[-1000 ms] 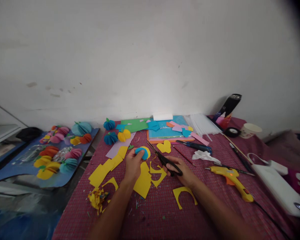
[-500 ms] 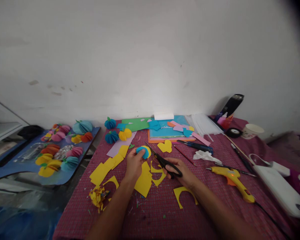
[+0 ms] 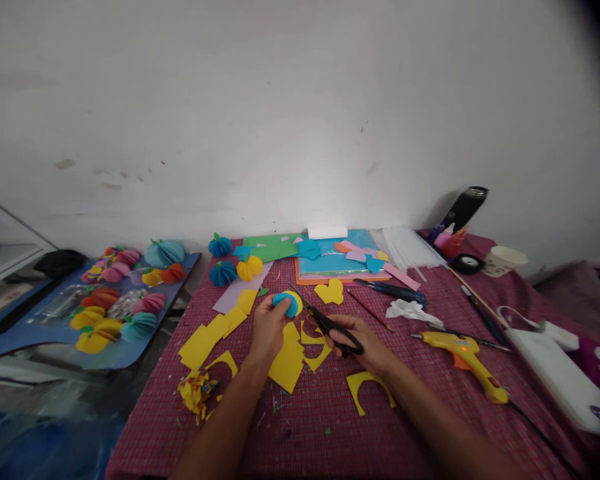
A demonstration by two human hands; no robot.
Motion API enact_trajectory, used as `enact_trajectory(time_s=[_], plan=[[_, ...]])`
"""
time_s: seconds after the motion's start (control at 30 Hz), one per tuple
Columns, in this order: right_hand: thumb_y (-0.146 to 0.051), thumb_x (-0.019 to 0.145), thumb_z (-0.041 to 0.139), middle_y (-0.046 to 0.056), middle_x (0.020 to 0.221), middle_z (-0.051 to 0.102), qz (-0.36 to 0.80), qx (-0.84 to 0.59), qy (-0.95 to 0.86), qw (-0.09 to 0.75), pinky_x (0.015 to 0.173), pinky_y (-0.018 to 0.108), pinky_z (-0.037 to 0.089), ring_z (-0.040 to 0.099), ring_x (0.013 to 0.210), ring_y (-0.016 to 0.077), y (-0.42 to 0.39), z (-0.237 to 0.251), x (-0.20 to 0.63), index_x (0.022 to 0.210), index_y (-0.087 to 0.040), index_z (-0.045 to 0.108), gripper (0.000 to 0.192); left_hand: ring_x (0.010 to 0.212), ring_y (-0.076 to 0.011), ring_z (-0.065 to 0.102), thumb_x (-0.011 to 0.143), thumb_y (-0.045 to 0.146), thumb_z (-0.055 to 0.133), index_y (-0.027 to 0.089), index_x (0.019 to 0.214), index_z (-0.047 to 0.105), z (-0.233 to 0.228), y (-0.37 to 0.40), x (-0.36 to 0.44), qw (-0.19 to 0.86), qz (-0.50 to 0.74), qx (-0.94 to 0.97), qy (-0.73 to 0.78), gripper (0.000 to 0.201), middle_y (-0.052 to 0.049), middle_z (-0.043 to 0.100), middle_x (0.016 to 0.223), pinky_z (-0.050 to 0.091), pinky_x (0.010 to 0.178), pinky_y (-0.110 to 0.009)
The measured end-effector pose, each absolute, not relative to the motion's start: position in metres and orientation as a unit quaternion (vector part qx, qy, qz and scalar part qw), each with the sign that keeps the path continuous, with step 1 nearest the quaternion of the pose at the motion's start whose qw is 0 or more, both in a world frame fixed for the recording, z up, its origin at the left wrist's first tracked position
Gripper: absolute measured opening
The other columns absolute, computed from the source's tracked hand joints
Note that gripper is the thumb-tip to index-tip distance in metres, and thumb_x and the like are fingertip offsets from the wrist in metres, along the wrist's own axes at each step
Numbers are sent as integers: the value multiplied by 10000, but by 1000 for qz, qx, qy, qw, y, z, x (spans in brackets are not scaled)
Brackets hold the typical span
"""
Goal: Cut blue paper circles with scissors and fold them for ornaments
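Note:
My left hand [image 3: 270,323] pinches a blue paper circle [image 3: 286,303] laid over yellow paper [image 3: 299,305], whose edge shows past the blue on the right. In my right hand [image 3: 355,339] is a pair of black scissors [image 3: 325,322], fingers through the handles. The blades point up and left, with their tips at the yellow paper's edge; whether they touch it I cannot tell. Beneath and between the hands lie yellow paper squares [image 3: 287,363] and curved yellow offcuts [image 3: 317,353]. Another arched offcut [image 3: 360,393] lies below my right wrist.
A yellow glue gun [image 3: 467,357] lies at right near a white power bank [image 3: 560,380]. A red pencil [image 3: 370,310], a blue cutter [image 3: 393,291] and crumpled tissue [image 3: 413,311] lie beyond my right hand. Paper pumpkins [image 3: 223,273] stand at back left; more sit on a blue table [image 3: 130,353].
Both hands, the paper circle and the scissors stay almost where they were. The whole view has shifted very slightly.

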State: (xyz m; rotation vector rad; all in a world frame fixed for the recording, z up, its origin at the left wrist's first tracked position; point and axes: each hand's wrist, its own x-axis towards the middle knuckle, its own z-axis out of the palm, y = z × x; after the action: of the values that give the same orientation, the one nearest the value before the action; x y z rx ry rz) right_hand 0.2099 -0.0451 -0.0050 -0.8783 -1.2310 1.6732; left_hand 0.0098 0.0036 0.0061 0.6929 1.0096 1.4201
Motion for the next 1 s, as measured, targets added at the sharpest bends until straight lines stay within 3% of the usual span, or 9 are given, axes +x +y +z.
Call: enact_trajectory(time_s=[1.0], plan=[[-436,786,711,-17,658,552,657,-387,-501,409,472,217,284,456,490,85,-48,1,208,962,-145,675,342,613,-120,591,622,350,806,157,803,637,0,6,7,575,609,321,443,314,7,629,711,492,595,-266]])
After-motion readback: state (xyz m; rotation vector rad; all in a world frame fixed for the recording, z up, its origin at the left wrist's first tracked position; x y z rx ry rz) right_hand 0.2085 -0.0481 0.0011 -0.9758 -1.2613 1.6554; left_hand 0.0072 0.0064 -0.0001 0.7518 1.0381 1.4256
